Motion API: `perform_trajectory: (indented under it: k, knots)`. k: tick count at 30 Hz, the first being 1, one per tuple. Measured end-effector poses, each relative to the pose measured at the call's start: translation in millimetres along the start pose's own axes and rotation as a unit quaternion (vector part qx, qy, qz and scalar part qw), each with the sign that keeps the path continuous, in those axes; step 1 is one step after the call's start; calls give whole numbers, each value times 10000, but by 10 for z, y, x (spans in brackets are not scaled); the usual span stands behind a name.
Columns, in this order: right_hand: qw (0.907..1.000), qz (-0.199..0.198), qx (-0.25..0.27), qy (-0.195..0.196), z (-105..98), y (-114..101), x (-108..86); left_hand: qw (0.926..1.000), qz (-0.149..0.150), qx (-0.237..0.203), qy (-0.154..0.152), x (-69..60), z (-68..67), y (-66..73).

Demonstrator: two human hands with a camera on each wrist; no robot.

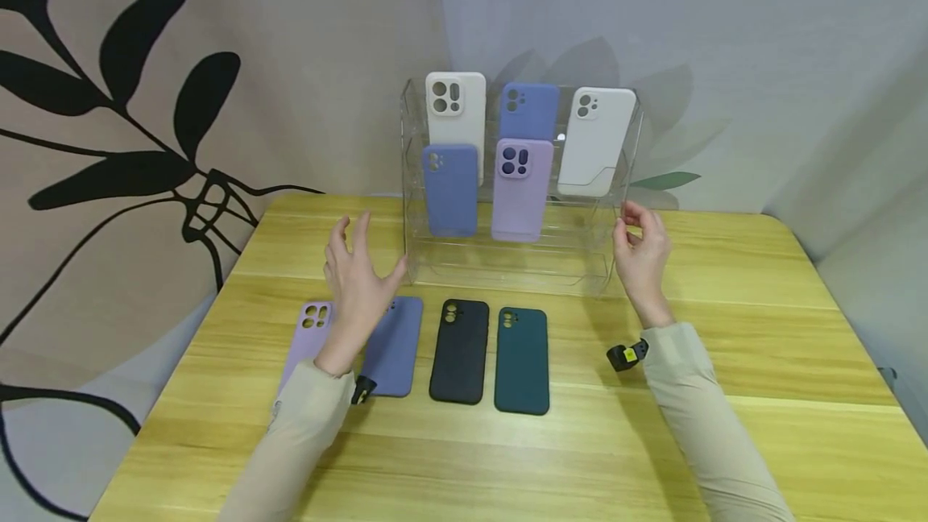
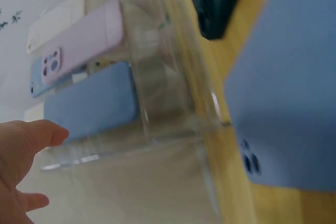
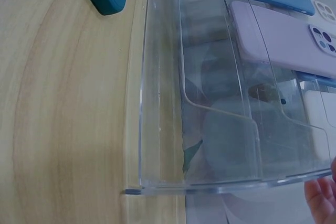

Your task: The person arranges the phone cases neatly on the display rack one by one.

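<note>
A clear acrylic display rack (image 1: 507,272) stands at the back of the table with several phone cases on its tiers. In front are a blue phone case (image 1: 453,192) and a lilac phone case (image 1: 520,200). Behind them are two white cases and another blue case (image 1: 529,111). My left hand (image 1: 355,280) is held with fingers spread beside the rack's left side, holding nothing; its thumb is close to the rack's lower edge. With curled fingers, my right hand (image 1: 644,252) pinches the rack's right side edge; its fingertips (image 3: 317,198) are partly out of frame.
On the wooden table (image 1: 580,466), a row of cases lies before the rack: lilac (image 1: 308,337), blue-grey (image 1: 395,353), black (image 1: 459,353) and dark green (image 1: 522,361). My left forearm partly covers the lilac one. A wall with printed leaves rises behind.
</note>
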State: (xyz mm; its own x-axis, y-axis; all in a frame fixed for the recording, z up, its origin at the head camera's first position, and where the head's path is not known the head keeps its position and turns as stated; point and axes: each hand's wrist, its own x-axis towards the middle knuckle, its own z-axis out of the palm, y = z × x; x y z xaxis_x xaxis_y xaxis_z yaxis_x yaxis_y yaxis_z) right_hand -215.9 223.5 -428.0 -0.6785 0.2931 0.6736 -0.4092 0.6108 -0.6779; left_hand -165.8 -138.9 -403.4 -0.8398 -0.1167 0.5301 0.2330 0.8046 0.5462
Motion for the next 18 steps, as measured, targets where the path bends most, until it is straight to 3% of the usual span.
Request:
perform_trajectory:
  k: [4,9,18]
  knots:
    - [10000,2,-30,8,-3,-4,1,9995,-157,200,-204,-57,-68,-148]
    - [10000,-53,-57,26,-8,-6,-3,9952,-556,495,-643,-132,-140,-323]
    - [10000,-60,-3,40,-7,15,-1,9748,-1326,942,-1529,-192,-214,-559]
